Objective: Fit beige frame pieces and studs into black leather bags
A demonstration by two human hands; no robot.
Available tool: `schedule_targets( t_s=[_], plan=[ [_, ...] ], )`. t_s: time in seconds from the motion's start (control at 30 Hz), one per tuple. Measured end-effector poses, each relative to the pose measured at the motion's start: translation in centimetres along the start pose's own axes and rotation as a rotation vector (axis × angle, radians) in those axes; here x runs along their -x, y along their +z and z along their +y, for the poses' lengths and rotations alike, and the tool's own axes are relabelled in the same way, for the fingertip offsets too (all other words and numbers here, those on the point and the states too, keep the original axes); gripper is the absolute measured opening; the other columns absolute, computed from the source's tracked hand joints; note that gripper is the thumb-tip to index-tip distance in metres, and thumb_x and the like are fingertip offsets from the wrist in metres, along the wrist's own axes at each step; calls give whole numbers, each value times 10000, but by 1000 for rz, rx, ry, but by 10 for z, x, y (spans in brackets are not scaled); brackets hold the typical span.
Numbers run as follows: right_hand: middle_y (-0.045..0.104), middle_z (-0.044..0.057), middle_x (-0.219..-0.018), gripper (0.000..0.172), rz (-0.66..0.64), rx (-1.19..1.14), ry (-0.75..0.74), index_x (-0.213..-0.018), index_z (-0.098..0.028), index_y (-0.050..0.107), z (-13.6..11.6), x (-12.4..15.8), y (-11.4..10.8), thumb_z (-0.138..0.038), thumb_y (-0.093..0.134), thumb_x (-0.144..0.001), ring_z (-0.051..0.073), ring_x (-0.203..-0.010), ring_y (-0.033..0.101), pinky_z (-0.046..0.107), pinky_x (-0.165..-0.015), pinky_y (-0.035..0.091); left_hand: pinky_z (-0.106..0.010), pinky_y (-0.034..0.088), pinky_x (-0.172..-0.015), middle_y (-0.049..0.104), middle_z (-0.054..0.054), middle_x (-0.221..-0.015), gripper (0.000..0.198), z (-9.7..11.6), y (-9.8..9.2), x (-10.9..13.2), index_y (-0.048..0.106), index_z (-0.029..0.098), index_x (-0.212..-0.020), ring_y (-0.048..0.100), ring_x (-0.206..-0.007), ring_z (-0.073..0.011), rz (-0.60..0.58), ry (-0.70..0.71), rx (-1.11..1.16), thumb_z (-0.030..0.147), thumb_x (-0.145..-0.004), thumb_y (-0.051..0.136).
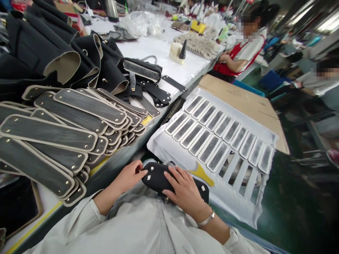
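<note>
A black bag (159,178) with a long, round-ended panel facing up lies across my lap. Small pale square patches show near both ends of that panel. My right hand (182,185) rests on the panel, its fingers spread flat and the thumb on the near side. At the left end, my left hand (134,176) is closed, with curled fingers and its thumb and forefinger at the panel's edge. Whatever may be between those fingertips is too small to make out. Past the bag's right half, a yellow flat tool (202,175) lies on a white sheet (169,143).
Stacked dark strips with beige edges and studs (47,132) cover the table at left, below black bag bodies (60,60). Rows of grey strips (212,120) lie on the sheet beside cardboard (246,106). Another black bag (143,68) stands beyond; a co-worker (243,49) sits at right.
</note>
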State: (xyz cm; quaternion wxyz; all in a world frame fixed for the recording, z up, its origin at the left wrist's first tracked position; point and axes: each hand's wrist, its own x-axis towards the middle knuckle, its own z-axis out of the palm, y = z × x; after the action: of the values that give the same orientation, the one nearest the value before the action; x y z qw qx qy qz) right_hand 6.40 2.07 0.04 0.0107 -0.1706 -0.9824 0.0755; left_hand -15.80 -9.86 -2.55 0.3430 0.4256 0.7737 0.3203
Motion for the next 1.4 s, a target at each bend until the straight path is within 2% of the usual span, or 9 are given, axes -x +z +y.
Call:
schedule_targets(
  t_s=[0.2,0.33,0.47,0.57,0.63,0.7,1.0,1.17,1.4],
  plan=[
    [497,70,-1363,489,46,76,118,-1264,-258,556,42,70,-15,-536,505,-865,304,-1274,394,494,-1036,344,-296,439,-679,554,21,-720,217,4,7,1,477,209,-763,545,-690,-172,59,-21,57,421,-753,520],
    [513,96,-1336,426,78,57,161,-1220,-234,590,49,88,-20,-480,511,-881,294,-1272,399,492,-1056,314,-338,480,-754,617,-15,-817,276,0,10,-3,514,200,-851,600,-786,-209,39,-61,131,441,-722,555],
    [527,121,-1310,457,106,-28,241,-1251,-167,545,32,70,-20,-447,506,-892,265,-1215,452,484,-1082,271,-398,442,-943,607,-91,-1119,451,-2,16,-3,514,174,-1110,562,-1078,-254,-7,1,242,465,-767,538],
    [509,148,-1316,668,83,-102,221,-1321,-115,454,13,47,-16,-544,566,-822,273,-1208,444,461,-1075,279,-431,363,-1038,467,-121,-1355,723,3,22,4,371,184,-1348,464,-1222,-285,-73,93,170,455,-726,620],
    [490,159,-1328,770,71,-115,177,-1325,-101,442,5,33,-11,-594,614,-759,292,-1218,419,459,-1066,278,-453,311,-1072,392,-131,-1418,911,6,27,9,249,193,-1428,420,-1259,-300,-74,132,80,431,-668,691],
    [477,163,-1336,813,69,-107,154,-1332,-98,429,2,24,-7,-601,640,-730,300,-1218,405,453,-1049,286,-459,289,-1081,381,-133,-1420,982,8,30,11,182,195,-1453,406,-1269,-294,-50,138,48,419,-658,712],
    [476,172,-1324,812,42,-100,144,-1354,-103,392,3,19,-3,-641,563,-770,294,-1174,426,429,-997,304,-443,310,-1065,386,-138,-1415,925,12,33,13,230,171,-1441,410,-1262,-292,-8,99,51,418,-679,694],
    [516,149,-1269,722,51,-105,209,-1318,-116,424,-2,16,-5,-618,524,-810,291,-1125,458,437,-977,321,-430,354,-1031,437,-124,-1369,907,9,35,14,254,187,-1428,460,-1208,-281,-9,80,106,410,-674,707],
    [521,128,-1253,878,11,-179,183,-1310,-152,429,-1,2,-4,-626,710,-627,302,-1115,464,434,-981,338,-389,439,-922,548,-78,-1192,821,5,32,7,337,219,-1329,550,-1053,-251,-57,48,204,382,-635,744]
  ],
)
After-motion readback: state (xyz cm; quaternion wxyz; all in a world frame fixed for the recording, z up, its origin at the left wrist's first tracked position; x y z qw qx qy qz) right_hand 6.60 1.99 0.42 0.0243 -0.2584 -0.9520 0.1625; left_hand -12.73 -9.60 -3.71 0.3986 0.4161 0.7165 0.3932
